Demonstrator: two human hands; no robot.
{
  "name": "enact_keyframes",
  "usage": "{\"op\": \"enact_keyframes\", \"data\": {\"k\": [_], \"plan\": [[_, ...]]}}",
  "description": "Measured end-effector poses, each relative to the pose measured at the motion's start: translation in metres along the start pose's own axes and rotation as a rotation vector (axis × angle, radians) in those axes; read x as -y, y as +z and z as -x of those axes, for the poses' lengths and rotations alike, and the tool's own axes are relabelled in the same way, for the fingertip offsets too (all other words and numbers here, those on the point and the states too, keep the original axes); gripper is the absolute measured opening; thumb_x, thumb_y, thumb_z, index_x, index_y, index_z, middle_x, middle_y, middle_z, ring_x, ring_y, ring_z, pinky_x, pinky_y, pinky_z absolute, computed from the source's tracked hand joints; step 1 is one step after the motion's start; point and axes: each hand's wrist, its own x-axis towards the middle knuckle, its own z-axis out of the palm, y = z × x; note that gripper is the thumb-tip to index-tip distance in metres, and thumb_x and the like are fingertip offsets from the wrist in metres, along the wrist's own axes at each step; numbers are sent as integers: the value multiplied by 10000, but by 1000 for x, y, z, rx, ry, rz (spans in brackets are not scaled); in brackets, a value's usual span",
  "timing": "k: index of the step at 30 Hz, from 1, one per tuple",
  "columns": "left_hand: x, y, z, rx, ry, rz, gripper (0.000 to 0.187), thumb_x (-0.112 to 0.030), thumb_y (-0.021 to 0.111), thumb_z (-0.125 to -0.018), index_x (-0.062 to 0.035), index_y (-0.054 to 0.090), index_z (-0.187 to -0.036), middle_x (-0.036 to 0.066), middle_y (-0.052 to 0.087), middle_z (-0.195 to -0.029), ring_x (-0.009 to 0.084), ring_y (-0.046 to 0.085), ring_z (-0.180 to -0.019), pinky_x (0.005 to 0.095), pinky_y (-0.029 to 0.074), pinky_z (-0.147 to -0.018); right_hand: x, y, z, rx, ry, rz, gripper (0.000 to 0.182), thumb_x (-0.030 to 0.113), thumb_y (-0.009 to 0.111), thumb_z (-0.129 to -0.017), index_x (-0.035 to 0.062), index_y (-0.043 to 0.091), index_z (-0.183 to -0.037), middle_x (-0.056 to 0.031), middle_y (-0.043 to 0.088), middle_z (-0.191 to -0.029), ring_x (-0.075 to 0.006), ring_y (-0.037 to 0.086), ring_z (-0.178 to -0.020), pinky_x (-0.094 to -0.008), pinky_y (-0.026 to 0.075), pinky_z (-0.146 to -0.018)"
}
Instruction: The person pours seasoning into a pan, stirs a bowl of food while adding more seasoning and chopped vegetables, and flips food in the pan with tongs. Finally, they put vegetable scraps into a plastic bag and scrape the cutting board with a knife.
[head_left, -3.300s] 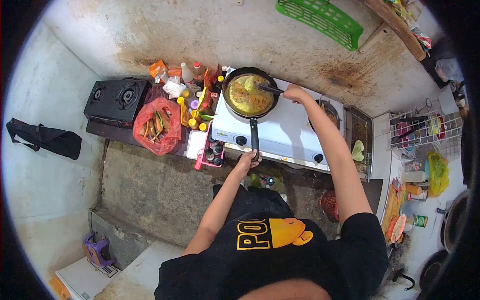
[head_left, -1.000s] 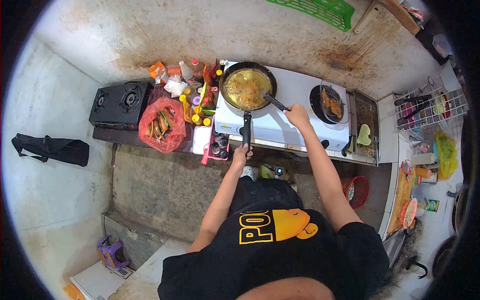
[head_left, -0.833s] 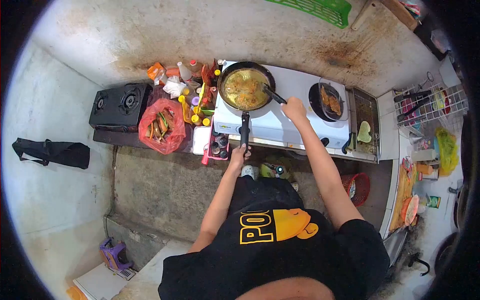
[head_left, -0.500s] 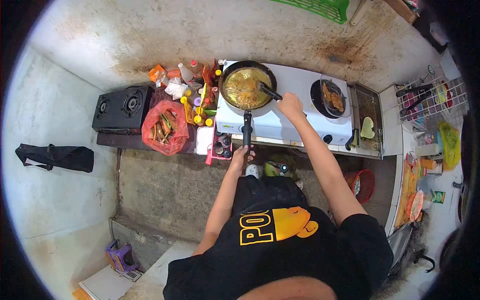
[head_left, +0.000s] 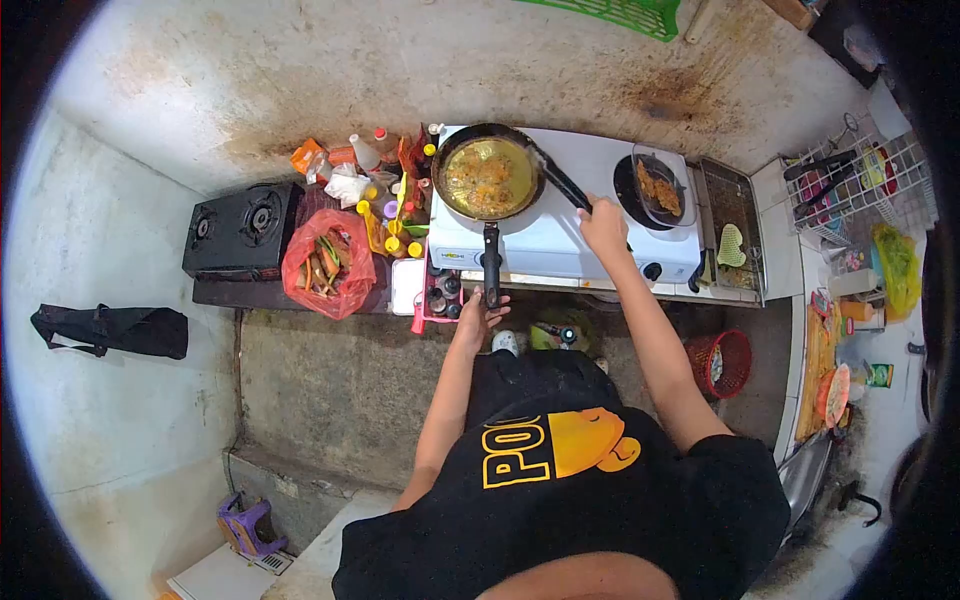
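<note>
A black frying pan [head_left: 443,183] with bubbling golden oil sits on the left burner of the white stove. Browned pieces of food [head_left: 492,178] fry in the middle of the oil. My left hand [head_left: 479,319] holds the lower end of the pan handle [head_left: 491,265], fingers loosely around it. Closed around a long black spatula [head_left: 565,184] is my right hand [head_left: 604,229], over the stove's middle. The spatula's head is at the pan's right rim, out of the oil; its exact shape is hard to make out.
Fried pieces [head_left: 659,190] lie in a clear dish on the right burner. Bottles and packets [head_left: 392,205] crowd the pan's left, beside a red plastic bag [head_left: 330,265] of scraps and a black stove [head_left: 243,230]. A wire rack [head_left: 860,185] stands right.
My right hand has drawn the spatula out of the oil to the pan's right rim, moving slightly right and toward me. My left hand stays at the pan handle.
</note>
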Motion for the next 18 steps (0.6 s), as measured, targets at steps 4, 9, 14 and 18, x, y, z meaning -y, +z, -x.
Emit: {"op": "enact_keyframes", "data": {"k": [4,9,14,18], "plan": [[3,-13,4,-45,27,30,406,-397,307,-962,-127,509,-1187,63,626,-1063,183,597,-919,326,407,-783,-37,11,9,-207,90,-101,345,193,612,-809,46,594,-1120,-188,590,-960,-379,584,-926,-460,474,-780],[-1,-27,23,-115,26,28,430,-389,327,-948,-111,496,-1228,68,588,-1148,199,563,-1004,335,386,-825,-68,36,17,-195,221,-178,415,215,613,-814,56,553,-1192,-186,573,-983,-383,575,-935,-467,464,-788],[5,-45,22,-70,51,17,495,-435,402,-914,-99,463,-1271,82,567,-1191,189,567,-1011,315,403,-818,-88,89,15,-177,405,-176,582,252,626,-808,-18,412,-1277,-213,492,-1081,-392,530,-991,-462,450,-834],[7,-52,30,-53,45,11,472,-446,422,-904,-124,492,-1242,67,576,-1138,195,556,-985,336,411,-837,-84,101,14,-172,466,-112,733,245,672,-778,-22,287,-1343,-188,416,-1183,-368,443,-1093,-482,399,-910]]}}
